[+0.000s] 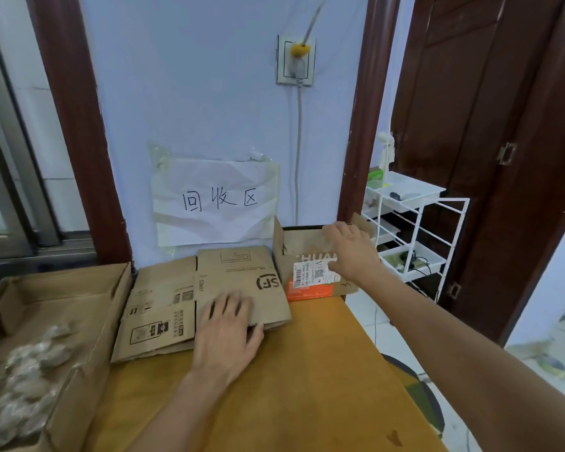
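Observation:
A flattened brown cardboard box point(242, 275) with an "SF" logo lies on top of another flattened box point(157, 314) at the back of the wooden table point(307, 370). My left hand point(225, 334) rests on the near edge of the top one, fingers spread flat and thumb beside its edge. To the right, a brown and orange box point(307, 265) with a white shipping label stands against the wall. My right hand point(349, 252) is on its front face, fingers reaching its top edge, thumb near the label.
An open cardboard box point(62, 288) holding crumpled packing material sits at the left. A handwritten paper sign point(216, 203) is taped to the wall, with a socket and cable point(297, 158) above. A white wire rack point(415, 230) stands right of the table, beside a dark wooden door.

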Available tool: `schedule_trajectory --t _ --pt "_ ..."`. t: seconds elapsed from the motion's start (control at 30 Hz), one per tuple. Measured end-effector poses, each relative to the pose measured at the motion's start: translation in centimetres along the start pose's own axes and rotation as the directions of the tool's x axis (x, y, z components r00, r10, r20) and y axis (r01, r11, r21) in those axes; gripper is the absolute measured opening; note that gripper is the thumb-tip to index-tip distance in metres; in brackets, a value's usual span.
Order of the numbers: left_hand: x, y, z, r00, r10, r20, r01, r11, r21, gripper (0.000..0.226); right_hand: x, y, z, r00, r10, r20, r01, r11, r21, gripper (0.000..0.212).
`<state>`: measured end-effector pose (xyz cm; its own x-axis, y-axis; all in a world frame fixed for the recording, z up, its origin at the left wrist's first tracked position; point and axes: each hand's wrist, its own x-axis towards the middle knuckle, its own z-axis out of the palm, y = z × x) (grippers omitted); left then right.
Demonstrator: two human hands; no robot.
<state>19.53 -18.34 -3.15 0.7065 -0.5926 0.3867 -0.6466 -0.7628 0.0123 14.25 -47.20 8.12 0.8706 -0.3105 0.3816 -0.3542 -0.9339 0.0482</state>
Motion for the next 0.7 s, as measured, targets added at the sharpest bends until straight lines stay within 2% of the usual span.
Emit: schedule_trajectory --t 0.1,0.17,0.3,0.43,0.5,0.57,0.7 --pt "-0.1 -0.1 1.0 0.987 -0.087 0.135 0.089 0.996 -0.005 0.071 1.9 -1.1 -0.1 0.993 -0.041 0.113 0.049 0.996 -0.072 0.103" --pt "-0.3 -0.1 1.5 0.979 -0.110 0.172 0.112 0.994 -0.004 0.075 2.7 -1.6 0.7 0.990 -0.043 0.132 0.059 0.991 -0.120 0.106" --pt "0.7 -0.6 0.8 0.984 -0.078 0.162 0.070 0.996 0.051 0.090 4.4 -1.5 2.0 0.997 -0.027 0.068 0.037 0.989 -0.142 0.083" --pt "1.2 -2.6 1.2 0.983 -0.066 0.169 0.033 0.982 0.187 0.102 5.2 -1.5 1.4 0.996 -0.084 0.040 0.089 0.986 -0.139 0.076" --pt "1.6 -3.0 1.3 0.981 -0.052 0.186 0.016 0.981 0.192 0.101 5.2 -1.0 0.4 0.994 -0.108 0.029 0.111 0.982 -0.152 0.055" --pt "2.4 -3.1 0.8 0.971 -0.031 0.238 -0.015 0.982 0.188 0.099 4.8 -0.6 -0.7 0.991 -0.112 0.068 0.119 0.987 -0.109 0.036" --pt "3.2 -3.3 -1.0 0.910 -0.034 0.413 -0.006 0.996 0.093 0.095 2.7 -0.5 -4.1 0.981 -0.144 0.132 0.155 0.985 -0.075 0.020"
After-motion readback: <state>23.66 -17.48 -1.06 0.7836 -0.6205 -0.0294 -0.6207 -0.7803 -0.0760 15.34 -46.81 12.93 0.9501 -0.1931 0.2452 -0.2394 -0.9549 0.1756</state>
